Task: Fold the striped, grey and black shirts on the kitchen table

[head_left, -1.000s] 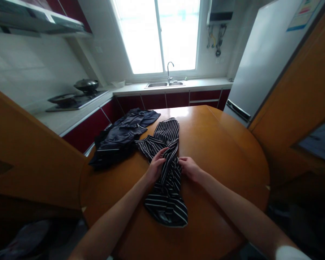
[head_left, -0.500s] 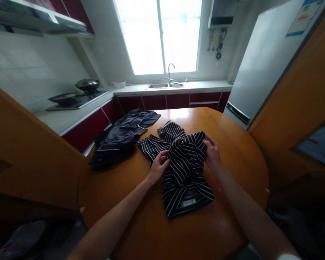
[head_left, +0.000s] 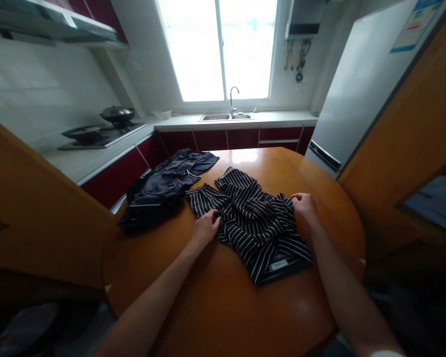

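Observation:
A black garment with thin white stripes lies spread and crumpled on the round orange wooden table. My left hand pinches its left edge with closed fingers. My right hand grips its right edge, fingers curled into the cloth. A white label shows near the garment's near hem. A pile of dark navy clothes lies at the table's far left, touching the striped garment's sleeve.
Behind the table runs a kitchen counter with red cabinets, a sink with tap under a bright window and a stove with a wok at left. A white fridge stands at right. Orange wooden panels flank both sides.
The striped garment went from a narrow bunched strip to spread wide across the table. My right hand pulled its edge out to the right; my left hand stayed holding the left side.

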Motion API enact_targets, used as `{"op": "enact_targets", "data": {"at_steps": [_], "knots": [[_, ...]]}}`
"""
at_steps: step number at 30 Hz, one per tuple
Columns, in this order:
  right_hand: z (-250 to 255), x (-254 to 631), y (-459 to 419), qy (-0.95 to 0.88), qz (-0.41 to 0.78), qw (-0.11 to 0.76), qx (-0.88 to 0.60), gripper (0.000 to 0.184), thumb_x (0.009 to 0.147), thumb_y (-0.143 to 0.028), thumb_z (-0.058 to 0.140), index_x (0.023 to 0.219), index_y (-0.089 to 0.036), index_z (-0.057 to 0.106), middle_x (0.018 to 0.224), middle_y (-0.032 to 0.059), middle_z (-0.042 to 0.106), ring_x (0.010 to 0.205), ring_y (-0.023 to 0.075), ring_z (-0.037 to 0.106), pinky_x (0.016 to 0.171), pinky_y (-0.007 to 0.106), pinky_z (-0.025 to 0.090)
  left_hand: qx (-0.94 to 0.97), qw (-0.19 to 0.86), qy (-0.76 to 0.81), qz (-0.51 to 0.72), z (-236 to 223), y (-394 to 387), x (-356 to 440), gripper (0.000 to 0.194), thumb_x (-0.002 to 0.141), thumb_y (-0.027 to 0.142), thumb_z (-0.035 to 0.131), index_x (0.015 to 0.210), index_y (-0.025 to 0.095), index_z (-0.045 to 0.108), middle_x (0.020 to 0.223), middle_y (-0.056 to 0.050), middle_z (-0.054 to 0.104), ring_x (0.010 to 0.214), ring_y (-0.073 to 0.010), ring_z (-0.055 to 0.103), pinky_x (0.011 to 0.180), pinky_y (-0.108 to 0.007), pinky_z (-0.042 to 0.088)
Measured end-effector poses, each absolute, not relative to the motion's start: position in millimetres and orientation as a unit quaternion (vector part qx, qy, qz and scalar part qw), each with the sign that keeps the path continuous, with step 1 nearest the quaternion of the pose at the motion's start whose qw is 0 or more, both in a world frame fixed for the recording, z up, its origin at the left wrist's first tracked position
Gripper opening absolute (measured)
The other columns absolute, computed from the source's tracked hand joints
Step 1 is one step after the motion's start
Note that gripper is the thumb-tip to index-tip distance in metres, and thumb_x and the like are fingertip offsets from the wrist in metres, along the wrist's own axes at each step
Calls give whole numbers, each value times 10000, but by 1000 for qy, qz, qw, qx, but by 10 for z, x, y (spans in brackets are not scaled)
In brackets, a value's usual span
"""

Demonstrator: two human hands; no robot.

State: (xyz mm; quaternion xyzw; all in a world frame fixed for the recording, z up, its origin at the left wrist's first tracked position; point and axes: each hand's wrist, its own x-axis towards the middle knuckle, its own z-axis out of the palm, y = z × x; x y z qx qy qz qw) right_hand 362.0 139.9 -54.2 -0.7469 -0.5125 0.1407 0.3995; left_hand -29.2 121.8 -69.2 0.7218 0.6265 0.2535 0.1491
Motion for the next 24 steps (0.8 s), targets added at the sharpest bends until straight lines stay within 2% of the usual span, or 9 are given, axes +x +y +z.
{"op": "enact_targets", "data": {"at_steps": [3, 5, 8, 12, 15, 18, 20, 22, 24], "knots": [[-568, 3645, 1394, -525, 75, 368, -764, 293, 844, -267, 563, 978, -132, 785, 1038, 201, 761, 943, 286, 717, 874, 365, 531, 708, 91, 663, 226, -656, 1261, -407, 233, 933, 299, 592, 1106, 196, 710, 925, -90, 721, 851, -253, 691, 780, -347, 515], [-574, 3629, 1401, -538, 83, 356, -759, 336, 851, -304, 589, 1062, -115, 770, 1111, 210, 743, 1004, 294, 703, 910, 367, 522, 725, 57, 635, 261, -609, 1254, -417, 210, 935, 291, 585, 1068, 195, 716, 1025, -104, 711, 960, -268, 681, 875, -380, 522], [-564, 3507, 1407, -591, 180, 324, -717, 349, 796, -215, 625, 1103, -117, 758, 1100, 167, 754, 991, 274, 700, 908, 359, 523, 777, 68, 517, 352, -532, 1193, -325, 243, 972, 269, 527, 1146, 206, 685, 1169, -90, 674, 1114, -243, 635, 1025, -393, 488], [-442, 3118, 1280, -711, 224, 310, -590, 333, 693, -53, 588, 924, -170, 797, 975, 76, 771, 942, 220, 682, 917, 307, 495, 814, 144, 412, 382, -483, 1066, -141, 291, 1017, 275, 468, 1243, 226, 645, 1265, -76, 644, 1210, -217, 591, 1097, -399, 453], [-281, 2770, 1036, -817, 278, 269, -429, 250, 714, -100, 629, 860, -201, 806, 945, 47, 764, 914, 213, 674, 911, 301, 490, 824, 177, 392, 369, -491, 1007, -80, 335, 1027, 275, 459, 1323, 230, 609, 1338, -85, 613, 1267, -221, 557, 1135, -419, 420], [-133, 2563, 796, -848, 368, 208, -318, 248, 724, -181, 716, 947, -225, 815, 988, 29, 772, 953, 217, 682, 914, 284, 492, 838, 183, 384, 343, -524, 1005, -91, 367, 1023, 280, 474, 1368, 244, 592, 1376, -88, 595, 1298, -234, 532, 1152, -437, 395], [-84, 2542, 737, -839, 421, 185, -292, 242, 788, -250, 701, 1002, -219, 808, 969, 22, 778, 901, 200, 692, 851, 270, 511, 848, 185, 382, 318, -554, 1021, -110, 390, 1019, 291, 488, 1398, 267, 579, 1378, -83, 598, 1296, -243, 530, 1146, -443, 395], [-102, 2589, 791, -804, 449, 214, -326, 224, 864, -325, 641, 945, -194, 803, 870, 22, 776, 773, 175, 684, 727, 255, 517, 859, 185, 380, 287, -583, 1036, -122, 416, 1016, 298, 501, 1427, 289, 559, 1368, -77, 610, 1274, -250, 539, 1129, -447, 403], [-185, 2661, 929, -733, 423, 317, -427, 259, 885, -368, 614, 826, -176, 777, 736, 23, 744, 644, 155, 643, 610, 242, 486, 870, 178, 378, 260, -602, 1045, -123, 427, 1009, 295, 516, 1434, 299, 558, 1344, -73, 628, 1240, -257, 548, 1106, -447, 412]]}}
